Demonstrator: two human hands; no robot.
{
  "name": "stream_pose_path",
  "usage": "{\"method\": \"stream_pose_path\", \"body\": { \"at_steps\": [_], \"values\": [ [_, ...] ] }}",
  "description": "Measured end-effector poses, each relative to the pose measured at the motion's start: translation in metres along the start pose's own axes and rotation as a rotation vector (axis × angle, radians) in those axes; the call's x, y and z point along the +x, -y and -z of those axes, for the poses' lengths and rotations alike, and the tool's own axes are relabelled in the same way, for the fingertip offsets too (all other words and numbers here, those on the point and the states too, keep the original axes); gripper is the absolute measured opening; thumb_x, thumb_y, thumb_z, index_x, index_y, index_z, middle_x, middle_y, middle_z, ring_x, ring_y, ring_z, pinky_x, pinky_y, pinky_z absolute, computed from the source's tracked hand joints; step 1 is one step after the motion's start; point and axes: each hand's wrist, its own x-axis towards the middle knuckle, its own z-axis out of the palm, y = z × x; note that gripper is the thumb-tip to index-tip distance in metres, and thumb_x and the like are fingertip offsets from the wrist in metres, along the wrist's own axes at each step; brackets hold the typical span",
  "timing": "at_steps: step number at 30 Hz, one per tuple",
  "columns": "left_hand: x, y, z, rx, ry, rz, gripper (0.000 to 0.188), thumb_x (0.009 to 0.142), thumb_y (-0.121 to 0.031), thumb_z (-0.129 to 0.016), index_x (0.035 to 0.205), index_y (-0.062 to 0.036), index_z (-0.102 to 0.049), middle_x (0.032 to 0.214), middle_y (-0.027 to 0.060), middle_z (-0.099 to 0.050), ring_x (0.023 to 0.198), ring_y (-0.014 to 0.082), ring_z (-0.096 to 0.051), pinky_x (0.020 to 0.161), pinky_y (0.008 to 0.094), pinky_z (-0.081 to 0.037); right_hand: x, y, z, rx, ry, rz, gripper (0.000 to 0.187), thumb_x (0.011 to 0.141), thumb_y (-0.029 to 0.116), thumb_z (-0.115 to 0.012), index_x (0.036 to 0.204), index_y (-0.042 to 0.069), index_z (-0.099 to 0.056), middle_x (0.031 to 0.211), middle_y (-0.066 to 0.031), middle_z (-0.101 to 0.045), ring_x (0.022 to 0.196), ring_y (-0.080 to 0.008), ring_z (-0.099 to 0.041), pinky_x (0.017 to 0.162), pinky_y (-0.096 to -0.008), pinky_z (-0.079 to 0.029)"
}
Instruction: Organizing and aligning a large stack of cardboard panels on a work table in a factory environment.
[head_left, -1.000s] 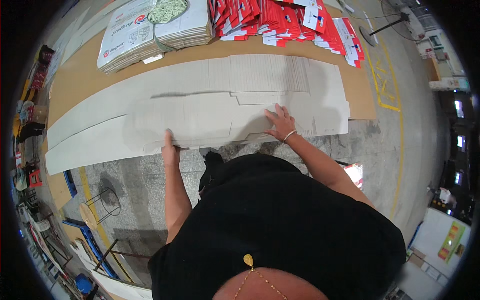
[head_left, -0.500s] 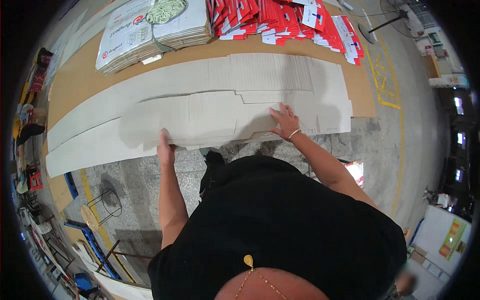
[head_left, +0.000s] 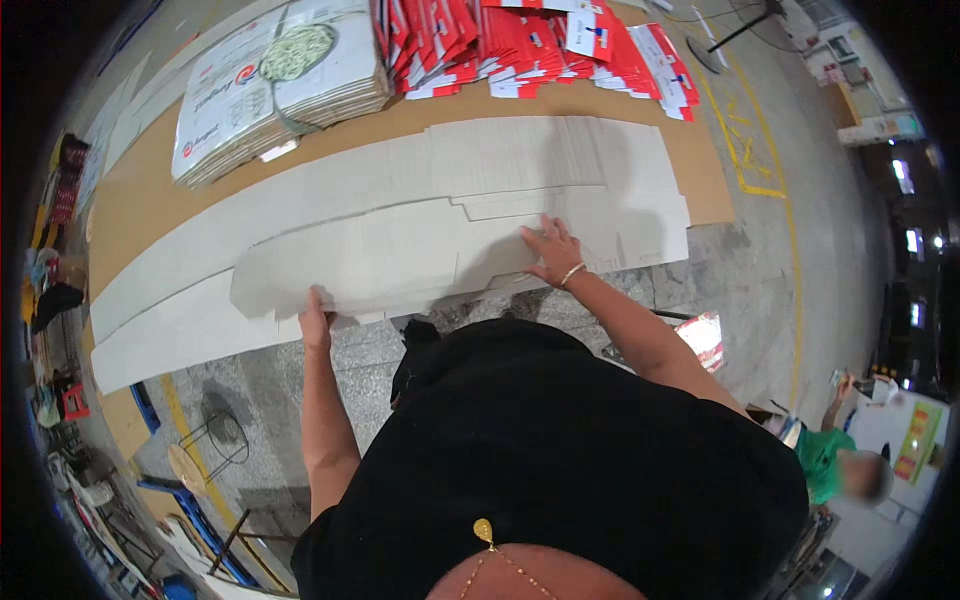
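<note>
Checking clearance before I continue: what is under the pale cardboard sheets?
Brown board shows beyond the far and right edges of the pale cardboard sheets, so it probably continues beneath. Whatever lies directly under them is covered.

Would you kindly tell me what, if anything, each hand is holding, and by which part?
The left hand appears to hold the pale cardboard by its near edge, thumb on top; the right hand rests spread on it, gripping nothing.
</note>
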Motion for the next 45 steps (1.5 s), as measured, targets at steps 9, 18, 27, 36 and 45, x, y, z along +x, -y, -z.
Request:
{"method": "stream_pose_path", "body": {
  "at_steps": [9, 18, 27, 36, 45],
  "values": [
    [-0.01, -0.031, -0.039, 1.023, 0.018, -1.043, 0.043, 0.086, -0.009, -0.046, 0.127, 0.002, -0.037, 0.118, 0.0162, -0.052, 0.103, 0.0267, -0.055, 0.087, 0.0372, -0.045, -0.001, -0.011, -0.002, 0.022, -0.003, -0.012, 0.078, 0.067, 0.046, -0.069, 0.134, 0.035, -0.03, 0.144, -0.0136, -0.016, 0.13, -0.0387, -0.02, 0.091, -0.0561, -0.033],
    [0.013, -0.01, -0.026, 0.875, -0.083, -0.851, 0.031, 0.091, -0.02, -0.042, 0.108, 0.0054, -0.048, 0.093, 0.0154, -0.057, 0.083, 0.0268, -0.056, 0.076, 0.0348, -0.045, 0.0, -0.017, -0.003, 0.013, 0.005, -0.007, 0.079, 0.067, 0.046, -0.069, 0.135, 0.036, -0.029, 0.144, -0.0129, -0.017, 0.13, -0.0373, -0.02, 0.091, -0.0563, -0.033],
    [0.033, 0.01, 0.024, -0.301, 0.017, 0.053, 0.035, 0.088, -0.019, -0.049, 0.113, 0.0052, -0.046, 0.103, 0.0104, -0.056, 0.085, 0.0251, -0.056, 0.077, 0.0337, -0.045, -0.002, -0.023, -0.005, -0.009, -0.002, 0.005, 0.083, 0.066, 0.047, -0.07, 0.135, 0.037, -0.027, 0.145, -0.0112, -0.016, 0.13, -0.0371, -0.022, 0.092, -0.0547, -0.034],
    [0.025, -0.008, -0.007, 0.78, 0.036, -0.494, 0.037, 0.088, -0.021, -0.049, 0.113, 0.0065, -0.047, 0.101, 0.0114, -0.059, 0.088, 0.0259, -0.058, 0.075, 0.0358, -0.046, -0.002, -0.035, -0.002, -0.031, 0.03, -0.003, 0.082, 0.065, 0.047, -0.07, 0.135, 0.038, -0.029, 0.145, -0.0113, -0.015, 0.13, -0.0367, -0.021, 0.092, -0.0532, -0.035],
    [0.009, -0.012, -0.049, 1.013, -0.211, -1.05, 0.042, 0.089, -0.019, -0.046, 0.119, 0.0096, -0.038, 0.106, 0.0239, -0.054, 0.096, 0.0302, -0.056, 0.08, 0.0371, -0.046, -0.005, -0.045, -0.004, 0.003, 0.008, 0.001, 0.082, 0.065, 0.045, -0.071, 0.135, 0.037, -0.029, 0.145, -0.0122, -0.016, 0.13, -0.0358, -0.021, 0.093, -0.0534, -0.034]
  ]
}}
